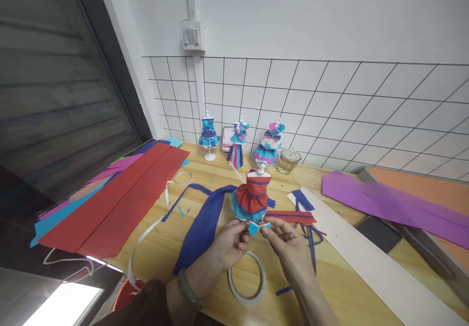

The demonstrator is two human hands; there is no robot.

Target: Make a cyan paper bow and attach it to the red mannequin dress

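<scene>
Pinching a blue bow (254,228) at its two ends with left hand (230,242) and right hand (290,244), in a closed fingertip grip, just below the centre of the frame. Holding it near the hem of a red dress (257,193), with a ring of tape (263,278) lower on the desk (340,287).

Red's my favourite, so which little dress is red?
The front dress, just beyond the turquoise bow; the other three dresses stand farther back, without its red top and skirt.

Dark brown sleeve (148,307), grey-green bangle (188,291) (plain, rounded)
</scene>
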